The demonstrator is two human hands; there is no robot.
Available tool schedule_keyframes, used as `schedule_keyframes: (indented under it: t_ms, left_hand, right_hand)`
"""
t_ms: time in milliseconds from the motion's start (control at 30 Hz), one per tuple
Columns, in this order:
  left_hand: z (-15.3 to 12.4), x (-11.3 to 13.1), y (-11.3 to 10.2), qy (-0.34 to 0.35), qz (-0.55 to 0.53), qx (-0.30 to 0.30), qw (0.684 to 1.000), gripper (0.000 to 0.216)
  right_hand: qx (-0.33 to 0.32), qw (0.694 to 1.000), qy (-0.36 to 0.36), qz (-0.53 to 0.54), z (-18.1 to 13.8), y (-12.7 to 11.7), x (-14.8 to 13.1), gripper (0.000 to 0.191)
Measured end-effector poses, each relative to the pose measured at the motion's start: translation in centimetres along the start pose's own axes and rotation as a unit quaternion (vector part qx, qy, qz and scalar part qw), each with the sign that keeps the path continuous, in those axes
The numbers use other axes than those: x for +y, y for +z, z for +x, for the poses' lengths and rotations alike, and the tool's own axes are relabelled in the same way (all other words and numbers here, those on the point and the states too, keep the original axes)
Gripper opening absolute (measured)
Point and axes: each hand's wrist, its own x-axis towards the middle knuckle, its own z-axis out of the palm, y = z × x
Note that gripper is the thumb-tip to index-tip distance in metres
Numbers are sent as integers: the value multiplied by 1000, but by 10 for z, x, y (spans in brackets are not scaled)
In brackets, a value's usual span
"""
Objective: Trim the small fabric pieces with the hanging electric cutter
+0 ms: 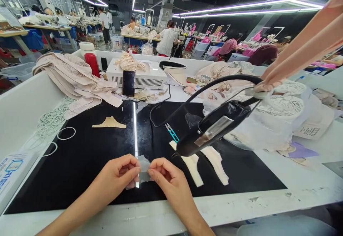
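My left hand (pixel 122 171) is closed in a pinch on the left side of a small, thin, translucent whitish piece (pixel 145 164). On its right side my right hand (pixel 167 175) pinches the same piece. It is held just above the black mat (pixel 80 179); whether it is film or sheer fabric I cannot tell. To the right of my hands lie two cream fabric pieces (pixel 193 168), partly beneath a black hanging device (pixel 211 129) with a cable. Small teal thread snips (pixel 172 133) rest behind them. A beige cut piece (pixel 109 122) lies farther back on the left.
Beige fabric (pixel 72 75) is heaped at the back left, near white elastic loops (pixel 55 118). A phone (pixel 129 83) leans against a white vented box (pixel 150 75). Plastic bags of fabric (pixel 268 118) fill the right side. Other people work at tables beyond.
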Motion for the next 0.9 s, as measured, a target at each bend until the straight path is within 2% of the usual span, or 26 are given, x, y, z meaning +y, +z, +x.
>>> schedule_keyframes:
  t_ms: [133,233,433,500,600,700,800,900]
  left_hand:
    - [6,-4,1,-6,58,26,998,22]
    - [7,-9,3,-6,106,57,993,19]
    - [7,-17,5,49,254,122,958,11]
    - [8,-21,5,89,333,130,930,16]
    - [8,-28,4,170,463,149,857,23]
    - [7,-32,4,228,541,167,792,28]
    - [6,-34,5,248,574,170,762,29]
    - [6,-37,5,254,590,164,749,26]
  right_hand:
    - [29,987,-93,-128,7,-2,2,17]
    - [31,969,-170,-177,10,-1,6,21]
    - [31,938,-225,-261,11,0,15,25]
    - [40,916,-247,-314,11,0,17,26]
    - [49,881,-270,-387,11,0,20,28]
    - [42,858,-281,-427,12,1,22,28]
    - [36,847,-285,-448,13,3,24,28]
    - [28,842,-278,-462,14,4,26,28]
